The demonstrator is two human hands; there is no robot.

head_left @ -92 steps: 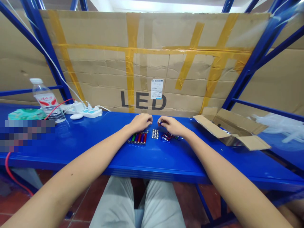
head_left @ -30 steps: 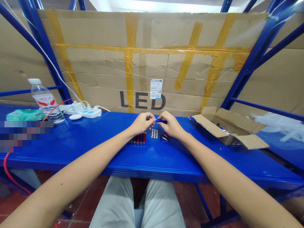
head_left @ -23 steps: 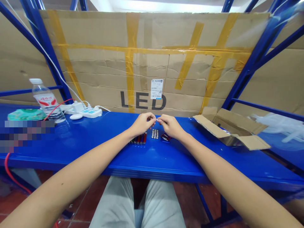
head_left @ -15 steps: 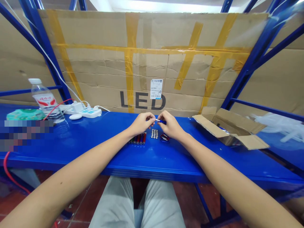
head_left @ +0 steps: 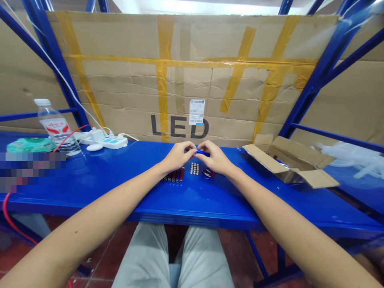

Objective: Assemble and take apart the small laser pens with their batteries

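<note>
Over the blue table, my two hands meet in front of me. My right hand (head_left: 211, 155) is closed round a small blue metal tube (head_left: 203, 153), like a mini flashlight, which lies almost level. The closed fingertips of my left hand (head_left: 181, 154) pinch its left end, which they partly cover. Below my left hand several slim dark and red tubes (head_left: 177, 176) lie side by side. Small round silver pieces, like button cells (head_left: 194, 169), form a neat grid between the hands. Under my right hand sits a little pile of red and blue clips (head_left: 207, 173).
An open cardboard box (head_left: 288, 160) stands at the right. At the left are a water bottle (head_left: 58, 128), a green packet (head_left: 30, 145) and a white power strip (head_left: 114, 141) with cables. A large cardboard sheet (head_left: 129, 88) rises behind the table (head_left: 192, 200).
The silver part of the tube that showed between my hands is now mostly covered, and more blue shows up to my left fingertips. The pieces on the table have stayed put.
</note>
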